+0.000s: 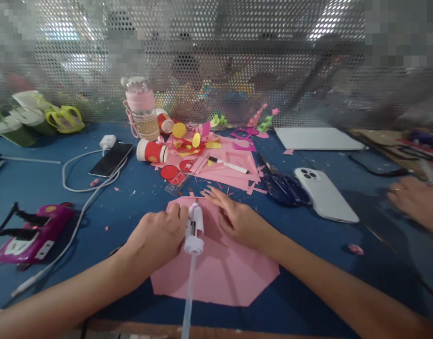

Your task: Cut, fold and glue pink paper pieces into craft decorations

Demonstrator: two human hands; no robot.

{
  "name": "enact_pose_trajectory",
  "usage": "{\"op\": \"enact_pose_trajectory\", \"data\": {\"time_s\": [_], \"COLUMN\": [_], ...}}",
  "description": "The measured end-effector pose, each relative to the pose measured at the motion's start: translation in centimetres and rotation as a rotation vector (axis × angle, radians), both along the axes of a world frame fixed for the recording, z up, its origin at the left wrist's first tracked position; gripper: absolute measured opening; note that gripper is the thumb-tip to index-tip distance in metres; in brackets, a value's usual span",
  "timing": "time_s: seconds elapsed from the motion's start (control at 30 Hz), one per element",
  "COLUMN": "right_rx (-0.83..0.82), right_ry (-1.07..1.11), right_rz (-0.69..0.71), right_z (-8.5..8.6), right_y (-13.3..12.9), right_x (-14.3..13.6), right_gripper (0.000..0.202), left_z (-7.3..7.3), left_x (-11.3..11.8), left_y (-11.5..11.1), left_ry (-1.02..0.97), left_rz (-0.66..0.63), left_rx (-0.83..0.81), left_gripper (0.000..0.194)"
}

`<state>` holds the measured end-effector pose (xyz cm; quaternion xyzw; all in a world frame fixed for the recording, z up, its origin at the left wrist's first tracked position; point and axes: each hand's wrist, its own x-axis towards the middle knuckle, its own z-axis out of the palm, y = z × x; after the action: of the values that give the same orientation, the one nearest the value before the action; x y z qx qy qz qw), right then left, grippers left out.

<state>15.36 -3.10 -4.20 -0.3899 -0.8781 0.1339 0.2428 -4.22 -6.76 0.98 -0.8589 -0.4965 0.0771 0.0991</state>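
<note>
Head view: blue-topped desk (114, 306), with a large many-sided pink paper sheet (223, 282) at lower centre.
Light and easily creased, the sheet is best held by its edges; the right hand (243, 223) extends its fingers near the top one. The left hand (160, 230) curls its fingers around a white plastic glue gun (194, 230), centre frame, probably stiff, best gripped behind its nozzle; its translucent glue stick (189, 292) likely flexes.

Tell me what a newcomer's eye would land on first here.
Probably the white glue gun, gripped in the left hand over the large pink paper at front centre. Next, perhaps, the bright heap of paper scraps beyond it, with a pink-topped bottle standing at the heap's back left.
</note>
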Motion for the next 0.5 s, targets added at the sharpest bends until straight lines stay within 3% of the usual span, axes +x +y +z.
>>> {"op": "enact_pose_trajectory", "data": {"time_s": [0.5], "right_rx": [-0.002], "right_ry": [0.002], "right_rz": [0.001], "right_z": [0.0], "right_y": [-0.07], "right_x": [0.03], "right_gripper": [0.061], "left_z": [0.17], "left_x": [-0.32], "left_y": [-0.18], "left_ry": [0.006], "left_rz": [-0.009], "left_rx": [0.032], "left_gripper": [0.026]}}
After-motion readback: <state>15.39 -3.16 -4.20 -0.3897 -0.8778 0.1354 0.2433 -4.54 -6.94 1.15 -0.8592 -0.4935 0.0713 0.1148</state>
